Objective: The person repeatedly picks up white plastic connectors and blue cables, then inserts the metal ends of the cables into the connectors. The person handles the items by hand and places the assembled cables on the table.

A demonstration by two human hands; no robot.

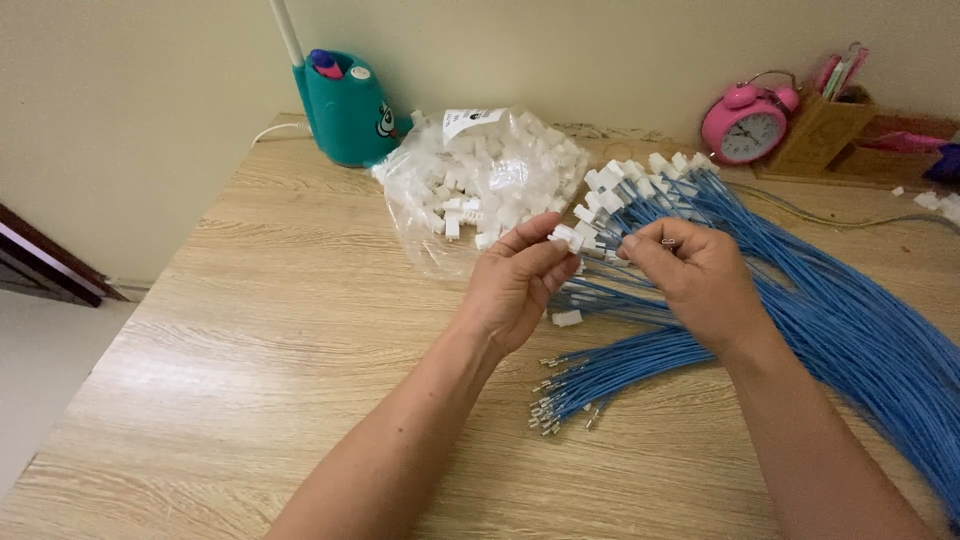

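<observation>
Left hand (pixel 515 285) pinches a white plastic connector (pixel 567 237); right hand (pixel 695 275) grips what seems a blue wire's terminal (pixel 668 243). At one o'clock, capped wires (pixel 640 185); at six, bare-ended wires (pixel 600 385) remain.

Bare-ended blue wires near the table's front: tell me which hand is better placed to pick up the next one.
Right, probably. The right hand is above the blue wires, whose metal-tipped ends lie just below it. The left hand pinches a white connector and sits farther to the side.
</observation>
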